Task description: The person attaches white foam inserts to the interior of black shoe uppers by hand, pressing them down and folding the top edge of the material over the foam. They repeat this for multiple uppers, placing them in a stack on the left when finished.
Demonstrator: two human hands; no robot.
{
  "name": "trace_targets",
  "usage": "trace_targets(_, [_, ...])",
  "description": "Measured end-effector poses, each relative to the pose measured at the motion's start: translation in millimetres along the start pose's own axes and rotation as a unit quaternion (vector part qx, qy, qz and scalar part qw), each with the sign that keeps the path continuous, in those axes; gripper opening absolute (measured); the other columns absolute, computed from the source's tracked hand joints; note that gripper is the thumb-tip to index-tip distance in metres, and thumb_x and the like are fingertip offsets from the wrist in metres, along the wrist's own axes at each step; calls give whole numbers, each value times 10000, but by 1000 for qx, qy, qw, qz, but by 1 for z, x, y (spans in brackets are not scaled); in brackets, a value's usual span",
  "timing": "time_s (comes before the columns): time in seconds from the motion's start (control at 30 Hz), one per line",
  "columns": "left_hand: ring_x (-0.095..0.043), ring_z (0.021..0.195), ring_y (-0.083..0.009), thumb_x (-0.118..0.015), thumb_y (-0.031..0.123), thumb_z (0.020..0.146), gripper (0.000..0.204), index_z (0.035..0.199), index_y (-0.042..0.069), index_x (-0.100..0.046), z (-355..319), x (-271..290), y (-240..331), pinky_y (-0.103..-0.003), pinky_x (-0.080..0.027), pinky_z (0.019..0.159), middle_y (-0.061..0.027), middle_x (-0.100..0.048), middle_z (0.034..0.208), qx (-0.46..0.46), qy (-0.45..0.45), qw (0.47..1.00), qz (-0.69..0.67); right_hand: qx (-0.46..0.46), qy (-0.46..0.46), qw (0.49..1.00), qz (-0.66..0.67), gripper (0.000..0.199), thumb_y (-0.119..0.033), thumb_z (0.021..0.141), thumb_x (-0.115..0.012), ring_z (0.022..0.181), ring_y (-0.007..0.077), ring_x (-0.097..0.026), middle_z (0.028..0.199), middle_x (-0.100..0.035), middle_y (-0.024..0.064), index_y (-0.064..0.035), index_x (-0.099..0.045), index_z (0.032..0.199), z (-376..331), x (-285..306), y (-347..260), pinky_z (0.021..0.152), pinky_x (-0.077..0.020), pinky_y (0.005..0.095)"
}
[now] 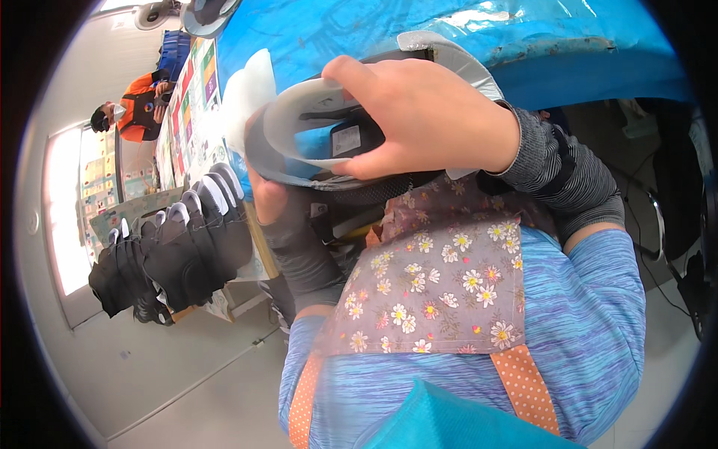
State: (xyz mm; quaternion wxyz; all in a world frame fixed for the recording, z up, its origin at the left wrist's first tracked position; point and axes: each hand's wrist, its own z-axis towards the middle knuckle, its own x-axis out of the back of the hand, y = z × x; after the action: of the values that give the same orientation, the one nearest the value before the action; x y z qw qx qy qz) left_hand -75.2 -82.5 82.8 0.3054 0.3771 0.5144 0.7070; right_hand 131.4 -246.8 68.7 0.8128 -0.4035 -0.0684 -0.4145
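Observation:
In front of my chest is a black mesh piece (374, 191) with a rounded grey-and-white rim and a pale label inside; I cannot tell its exact kind. My right hand (419, 112) reaches over its top, thumb and fingers gripping the near and far sides of the rim. Below the rim's left end, my left hand (268, 196) holds the piece from underneath, slightly blurred and with its fingers mostly hidden. A white curved part (250, 93) stands at the left of the rim. Behind my right hand a grey-white curved flap (449, 56) sticks out.
A table with a blue plastic cover (538, 45) lies beyond my hands. To the left, several black pieces with white curved edges (194, 239) hang in a row on a stand. A person in orange (138, 105) works farther off. A metal chair frame (658, 224) stands at right.

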Motion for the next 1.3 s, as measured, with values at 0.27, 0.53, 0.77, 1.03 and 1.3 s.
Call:
trace_targets(0.27, [-553,1279,-292,-773,752,678,1178,1446,-62,-406,6,-6,-2,-424,-447,1070,-204,-533,1401,-11,49,999,-15,-33,-81,995,45,650,-384,739,-843,792,387,-682,821,-661,204,3,-508,1140,-1,-15,-7,684,-535,443])
trace_targets(0.53, [-529,1316,-318,-714,791,653,1210,1439,-79,-414,6,-16,0,-446,-412,1113,-232,-506,1440,-13,53,999,-5,2,-33,999,43,635,-367,728,-846,778,384,-679,803,-648,192,-4,-507,1124,-4,-27,-4,669,-537,443])
trace_targets(0.77, [-520,1333,-335,-738,772,638,1207,1439,-75,-422,7,-21,3,-454,-409,1123,-246,-487,1465,-13,58,998,-16,35,1,999,22,588,-388,704,-843,746,363,-699,753,-672,169,2,-529,1011,-4,-30,-3,662,-549,433])
trace_targets(1.03, [-511,1344,-337,-726,750,661,1171,1435,-76,-423,10,-24,5,-463,-402,1131,-258,-463,1486,-28,49,998,-16,6,-47,998,36,632,-315,710,-849,838,380,-676,886,-663,172,-14,-492,1136,-3,-30,-3,712,-533,445])
trace_targets(1.3, [-514,1341,-343,-717,759,667,1174,1430,-83,-423,12,-20,5,-465,-402,1131,-267,-454,1492,-39,35,999,5,10,-20,1000,19,601,-398,703,-846,769,350,-709,789,-684,160,-2,-533,1029,-2,-29,-2,668,-554,428])
